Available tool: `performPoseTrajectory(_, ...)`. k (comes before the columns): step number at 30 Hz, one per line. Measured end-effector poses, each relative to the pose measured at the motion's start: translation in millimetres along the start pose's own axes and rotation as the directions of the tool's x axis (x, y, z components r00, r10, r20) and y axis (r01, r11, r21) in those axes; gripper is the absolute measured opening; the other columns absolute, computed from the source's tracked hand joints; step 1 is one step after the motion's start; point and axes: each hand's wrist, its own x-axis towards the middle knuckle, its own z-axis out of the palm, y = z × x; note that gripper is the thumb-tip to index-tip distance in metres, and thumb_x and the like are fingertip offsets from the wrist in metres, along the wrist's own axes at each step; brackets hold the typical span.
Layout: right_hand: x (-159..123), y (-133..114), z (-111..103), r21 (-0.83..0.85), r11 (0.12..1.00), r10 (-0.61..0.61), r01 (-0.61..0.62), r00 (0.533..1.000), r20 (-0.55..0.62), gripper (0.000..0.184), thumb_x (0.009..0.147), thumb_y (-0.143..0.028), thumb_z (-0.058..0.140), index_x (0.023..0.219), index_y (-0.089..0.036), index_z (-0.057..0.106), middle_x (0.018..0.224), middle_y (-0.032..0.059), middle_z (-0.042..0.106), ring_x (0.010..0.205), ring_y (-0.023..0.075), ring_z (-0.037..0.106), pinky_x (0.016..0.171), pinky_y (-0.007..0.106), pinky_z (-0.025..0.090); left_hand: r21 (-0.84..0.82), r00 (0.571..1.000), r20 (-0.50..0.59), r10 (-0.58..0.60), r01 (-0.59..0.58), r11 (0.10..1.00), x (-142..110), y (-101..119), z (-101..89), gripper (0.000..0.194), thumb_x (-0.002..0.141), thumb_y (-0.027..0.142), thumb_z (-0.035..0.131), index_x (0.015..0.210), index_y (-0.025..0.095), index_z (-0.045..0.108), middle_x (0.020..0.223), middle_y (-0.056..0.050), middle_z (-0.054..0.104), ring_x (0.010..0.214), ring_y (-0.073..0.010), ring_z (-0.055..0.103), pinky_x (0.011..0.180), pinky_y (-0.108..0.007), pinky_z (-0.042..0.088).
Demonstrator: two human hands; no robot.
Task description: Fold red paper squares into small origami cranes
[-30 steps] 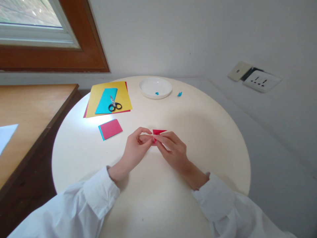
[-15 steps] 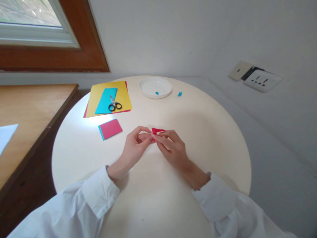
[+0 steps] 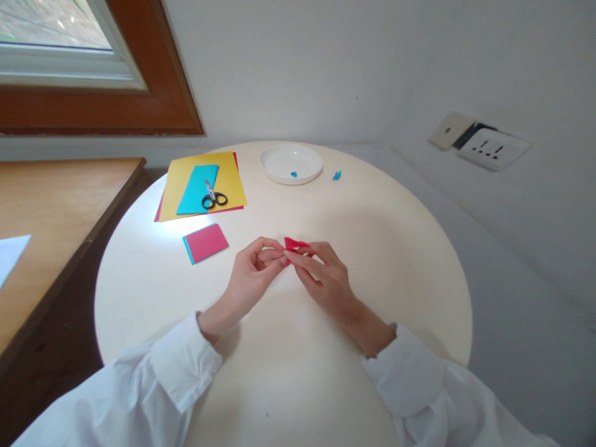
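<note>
A small piece of folded red paper (image 3: 294, 244) is held between both hands above the middle of the round white table (image 3: 279, 385). My left hand (image 3: 254, 267) pinches its left end, thumb and fingertips pressed together. From the other side, my right hand (image 3: 323, 270) grips the paper with thumb and fingers. The fingertips hide the paper's lower part, and only a pointed red flap shows above them. Left of my left hand lies a small stack of red and blue paper (image 3: 208, 243).
Behind the stack, black-handled scissors (image 3: 214, 198) rest on folded blue paper (image 3: 193, 189), over yellow (image 3: 233, 180) and red sheets. A white plate (image 3: 274, 177) holds a blue paper scrap (image 3: 293, 174). Beside it lies a small blue folded paper piece (image 3: 337, 176). A wooden desk (image 3: 69, 192) stands left.
The red paper's flap has tilted and changed shape slightly, its right side now closer to the right fingers. Both hands keep almost the same place. The view shifts slightly.
</note>
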Motion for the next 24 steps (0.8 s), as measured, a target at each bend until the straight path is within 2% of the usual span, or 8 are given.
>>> performPoseTrajectory(8, -0.9, 1.1, 1.2, 0.019, 1.000, 0.009, -0.009, 1.000, -0.006, 0.036, 0.082, -0.007, 0.051, 0.106, -0.032, 0.062, 0.092, 0.0037, 0.063, 0.083, 0.0168, 0.058, 0.071, 0.033, 0.053, 0.019, 1.000, 0.003, -0.001, 0.001, 1.000, 0.7, 1.4, 2.0, 0.023, 0.070, 0.025, 0.068, 0.083, 0.018, 0.050, 0.075, -0.002, 0.071, 0.072, -0.0158, 0.067, 0.065, -0.025, 0.050)
performPoseTrajectory(15, 0.1, -2.9, 1.7, 0.014, 1.000, -0.010, 0.010, 1.000, -0.015, 0.023, 0.078, -0.006, 0.056, 0.091, -0.025, 0.061, 0.085, 0.0041, 0.062, 0.078, 0.0162, 0.058, 0.067, 0.031, 0.053, 0.029, 0.999, -0.039, 0.022, -0.021, 0.999, 3.4, -2.8, -1.2, 0.022, 0.069, 0.021, 0.066, 0.082, 0.019, 0.049, 0.070, -0.001, 0.070, 0.067, -0.0147, 0.068, 0.060, -0.023, 0.049)
performPoseTrajectory(20, -1.1, -6.1, 0.1, 0.083, 0.992, 0.101, -0.098, 0.994, -0.030, 0.016, 0.076, -0.010, 0.060, 0.080, -0.022, 0.051, 0.075, 0.0009, 0.059, 0.073, 0.0147, 0.059, 0.064, 0.029, 0.052, 0.053, 0.994, -0.080, 0.070, -0.066, 0.996, 4.4, -3.2, -2.4, 0.023, 0.068, 0.018, 0.065, 0.082, 0.019, 0.047, 0.068, 0.000, 0.069, 0.072, -0.0171, 0.069, 0.061, -0.023, 0.051)
performPoseTrajectory(24, -2.8, -6.1, 1.8, 0.083, 0.978, 0.198, -0.192, 0.977, -0.077, 0.019, 0.075, -0.014, 0.062, 0.084, -0.023, 0.047, 0.069, -0.0030, 0.057, 0.060, 0.0114, 0.058, 0.055, 0.024, 0.050, 0.065, 0.994, -0.079, 0.076, -0.071, 0.995, 4.3, -3.3, -1.8, 0.022, 0.068, 0.014, 0.063, 0.082, 0.019, 0.046, 0.069, -0.001, 0.070, 0.074, -0.0180, 0.070, 0.062, -0.024, 0.051)
